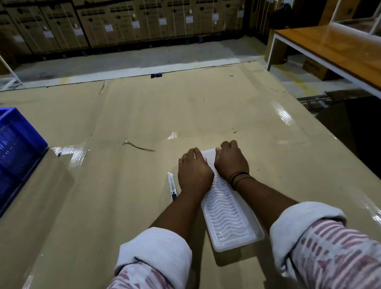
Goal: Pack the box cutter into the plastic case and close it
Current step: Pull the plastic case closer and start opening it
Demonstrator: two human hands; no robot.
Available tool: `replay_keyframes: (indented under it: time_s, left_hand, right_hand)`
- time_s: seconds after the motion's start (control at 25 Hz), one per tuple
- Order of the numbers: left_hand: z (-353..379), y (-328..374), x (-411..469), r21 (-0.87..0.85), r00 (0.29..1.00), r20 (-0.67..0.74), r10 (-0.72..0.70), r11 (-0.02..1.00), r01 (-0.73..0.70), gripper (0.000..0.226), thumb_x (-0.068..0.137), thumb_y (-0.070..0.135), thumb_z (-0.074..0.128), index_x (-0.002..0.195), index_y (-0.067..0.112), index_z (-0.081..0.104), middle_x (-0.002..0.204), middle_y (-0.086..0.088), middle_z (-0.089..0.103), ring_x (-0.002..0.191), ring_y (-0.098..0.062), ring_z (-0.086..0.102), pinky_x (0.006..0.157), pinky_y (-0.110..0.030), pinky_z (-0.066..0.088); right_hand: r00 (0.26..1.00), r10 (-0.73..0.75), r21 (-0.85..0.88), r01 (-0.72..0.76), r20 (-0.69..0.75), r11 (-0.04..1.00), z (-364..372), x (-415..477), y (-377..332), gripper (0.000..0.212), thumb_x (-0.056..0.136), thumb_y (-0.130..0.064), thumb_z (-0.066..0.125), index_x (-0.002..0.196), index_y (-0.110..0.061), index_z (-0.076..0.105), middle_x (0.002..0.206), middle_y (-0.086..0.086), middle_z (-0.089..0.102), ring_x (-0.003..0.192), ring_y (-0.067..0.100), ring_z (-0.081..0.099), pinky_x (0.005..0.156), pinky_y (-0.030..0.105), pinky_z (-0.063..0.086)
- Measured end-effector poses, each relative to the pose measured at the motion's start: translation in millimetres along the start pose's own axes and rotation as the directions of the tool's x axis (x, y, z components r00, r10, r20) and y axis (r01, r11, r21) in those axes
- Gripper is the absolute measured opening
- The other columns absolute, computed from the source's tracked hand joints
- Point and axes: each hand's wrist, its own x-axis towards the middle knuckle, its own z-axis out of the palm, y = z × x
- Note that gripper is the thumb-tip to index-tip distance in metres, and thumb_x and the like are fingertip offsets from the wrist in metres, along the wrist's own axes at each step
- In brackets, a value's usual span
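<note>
A long translucent white plastic case (229, 216) with a wavy ribbed lid lies lengthwise on the tan cardboard-covered table. Both hands rest on its far end. My left hand (194, 170) grips the left side of that end and my right hand (231, 161) grips the right side, fingers curled over the far edge. The box cutter (172, 186), slim and white with a dark slider, lies flat on the table just left of my left hand, outside the case. The far end of the case is mostly hidden under my hands.
A blue plastic crate (1, 153) stands at the table's left edge. A wooden bench with a white frame (346, 53) is off to the right, beyond the table. Stacked cardboard boxes (144, 13) line the back wall.
</note>
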Motion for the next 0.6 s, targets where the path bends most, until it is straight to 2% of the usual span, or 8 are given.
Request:
replay_keyframes:
  time_s: [0.08, 0.12, 0.2, 0.24, 0.32, 0.44, 0.52, 0.6]
  left_hand:
    - [-5, 3, -3, -0.015, 0.994, -0.033, -0.104, 0.995, 0.104, 0.049, 0.096, 0.026, 0.049, 0.136, -0.002, 0.052, 0.127, -0.02, 0.061, 0.11, -0.038, 0.062, 0.094, -0.045, 0.048]
    - [-9, 5, -5, -0.004, 0.982, -0.055, -0.182, 0.983, 0.182, 0.051, 0.096, 0.032, 0.052, 0.135, -0.001, 0.052, 0.126, -0.019, 0.06, 0.107, -0.037, 0.062, 0.089, -0.045, 0.05]
    - [-15, 6, -9, 0.02, 0.941, -0.059, -0.332, 0.942, 0.334, 0.054, 0.096, 0.046, 0.052, 0.127, 0.002, 0.055, 0.121, -0.017, 0.061, 0.105, -0.034, 0.062, 0.083, -0.043, 0.051]
    - [-17, 6, -12, 0.015, 0.922, -0.044, -0.385, 0.922, 0.386, 0.056, 0.096, 0.052, 0.049, 0.123, 0.003, 0.056, 0.118, -0.017, 0.062, 0.104, -0.033, 0.063, 0.082, -0.042, 0.051]
    - [-19, 1, -17, -0.036, 0.894, -0.011, -0.449, 0.893, 0.448, 0.06, 0.097, 0.058, 0.044, 0.118, 0.004, 0.057, 0.113, -0.016, 0.067, 0.099, -0.034, 0.068, 0.077, -0.04, 0.052]
    - [-18, -3, -19, -0.147, 0.874, 0.05, -0.483, 0.862, 0.485, 0.058, 0.099, 0.057, 0.043, 0.119, 0.004, 0.056, 0.114, -0.015, 0.068, 0.098, -0.035, 0.07, 0.075, -0.039, 0.053]
    - [-19, -2, -19, -0.17, 0.878, 0.074, -0.473, 0.862, 0.478, 0.05, 0.1, 0.049, 0.046, 0.121, 0.004, 0.053, 0.117, -0.014, 0.066, 0.1, -0.035, 0.069, 0.075, -0.037, 0.051]
    - [-17, -2, -17, -0.167, 0.887, 0.081, -0.455, 0.871, 0.462, 0.042, 0.098, 0.038, 0.051, 0.121, 0.003, 0.051, 0.117, -0.013, 0.065, 0.1, -0.034, 0.069, 0.07, -0.033, 0.045]
  right_hand:
    - [0.98, -0.197, -0.142, 0.189, -0.04, 0.972, -3, -5, -1, 0.034, 0.09, -0.028, 0.054, 0.115, -0.006, 0.06, 0.115, 0.016, 0.059, 0.1, 0.038, 0.057, 0.079, 0.042, 0.046]
    - [0.946, -0.324, -0.196, 0.314, -0.019, 0.929, -4, -4, -3, 0.039, 0.087, -0.033, 0.057, 0.117, -0.009, 0.061, 0.116, 0.013, 0.061, 0.102, 0.036, 0.056, 0.082, 0.042, 0.045]
    - [0.875, -0.467, -0.19, 0.483, 0.125, 0.854, -8, 5, -11, 0.041, 0.088, -0.037, 0.055, 0.123, -0.016, 0.062, 0.123, 0.007, 0.063, 0.112, 0.031, 0.055, 0.092, 0.041, 0.04]
    - [0.853, -0.479, -0.143, 0.511, 0.209, 0.847, -9, 11, -17, 0.04, 0.09, -0.033, 0.054, 0.126, -0.018, 0.061, 0.125, 0.005, 0.063, 0.115, 0.029, 0.055, 0.096, 0.04, 0.037]
    - [0.851, -0.43, -0.057, 0.466, 0.302, 0.883, -9, 20, -29, 0.036, 0.092, -0.027, 0.051, 0.125, -0.02, 0.063, 0.124, 0.005, 0.063, 0.116, 0.028, 0.055, 0.099, 0.04, 0.035]
    - [0.888, -0.346, -0.122, 0.397, 0.303, 0.91, -7, 25, -44, 0.034, 0.096, -0.033, 0.042, 0.118, -0.021, 0.066, 0.12, 0.008, 0.064, 0.113, 0.031, 0.054, 0.095, 0.043, 0.038]
    - [0.861, -0.406, -0.209, 0.476, 0.306, 0.854, -4, 23, -46, 0.032, 0.092, -0.03, 0.045, 0.117, -0.025, 0.065, 0.118, 0.004, 0.064, 0.113, 0.029, 0.052, 0.096, 0.044, 0.033]
    - [0.812, -0.455, -0.174, 0.54, 0.366, 0.823, -5, 26, -49, 0.037, 0.085, -0.023, 0.051, 0.12, -0.029, 0.063, 0.12, 0.001, 0.063, 0.116, 0.027, 0.049, 0.098, 0.043, 0.03]
